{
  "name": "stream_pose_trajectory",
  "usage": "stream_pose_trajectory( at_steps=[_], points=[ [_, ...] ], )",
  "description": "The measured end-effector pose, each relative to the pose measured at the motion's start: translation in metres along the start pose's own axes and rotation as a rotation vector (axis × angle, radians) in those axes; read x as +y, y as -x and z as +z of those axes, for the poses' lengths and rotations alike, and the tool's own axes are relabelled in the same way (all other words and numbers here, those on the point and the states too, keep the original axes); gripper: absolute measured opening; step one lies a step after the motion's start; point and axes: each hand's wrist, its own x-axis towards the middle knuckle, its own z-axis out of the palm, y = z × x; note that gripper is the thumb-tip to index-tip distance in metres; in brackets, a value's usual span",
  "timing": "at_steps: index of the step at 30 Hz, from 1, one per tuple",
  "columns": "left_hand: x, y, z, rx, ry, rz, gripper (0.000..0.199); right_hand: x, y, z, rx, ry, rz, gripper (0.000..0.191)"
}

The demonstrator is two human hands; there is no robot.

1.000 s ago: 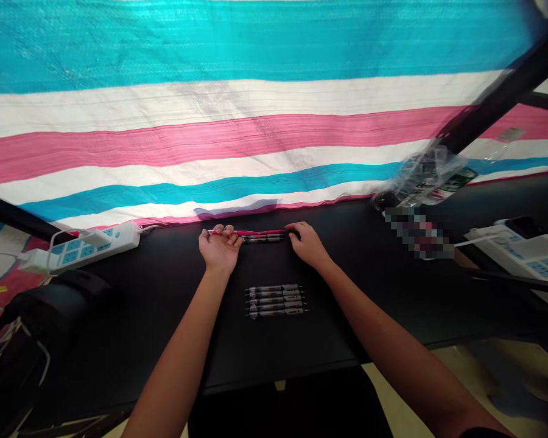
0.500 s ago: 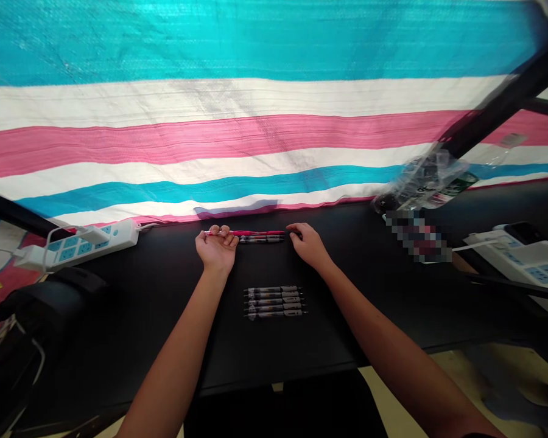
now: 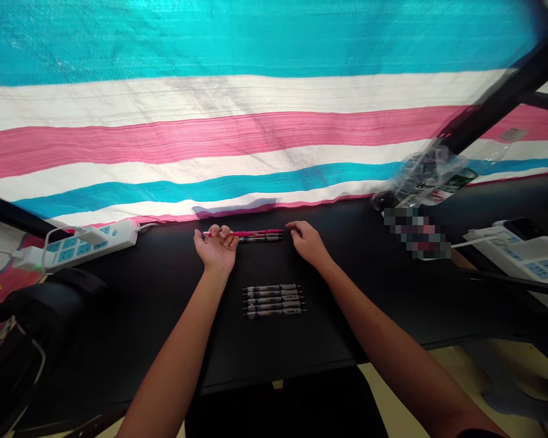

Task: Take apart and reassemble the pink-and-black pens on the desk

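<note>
My left hand (image 3: 217,248) lies palm up at the far part of the black table, its fingers curled round the left end of a pink pen (image 3: 251,233). Just on the near side of that pen is a grey-and-clear pen (image 3: 262,239), its left end hidden by the hand. Close to the right ends of both pens, my right hand (image 3: 307,243) rests with bent fingers, thumb and forefinger a little apart and nothing seen between them. Nearer to me, between my forearms, several clear pens with grey clips (image 3: 274,301) lie side by side in a row.
A white power strip (image 3: 91,246) with plugs is at the left, above a dark bag-like object (image 3: 59,310). At the right are a plastic bag with a bottle (image 3: 427,182), a blurred-out item (image 3: 418,234) and another power strip (image 3: 530,255). A striped sheet (image 3: 256,140) hangs behind the table.
Both hands keep almost the same place and pose. The whole view has shifted very slightly, and the row of pens lies as before.
</note>
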Motion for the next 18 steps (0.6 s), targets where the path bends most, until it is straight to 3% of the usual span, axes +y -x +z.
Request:
stream_pose_trajectory(
  at_steps=[18],
  points=[
    [-0.0012, 0.0016, 0.0063, 0.018, 0.023, -0.018, 0.045, 0.0028, 0.0003, 0.0015, -0.010, -0.024, -0.014, 0.024]
  ],
)
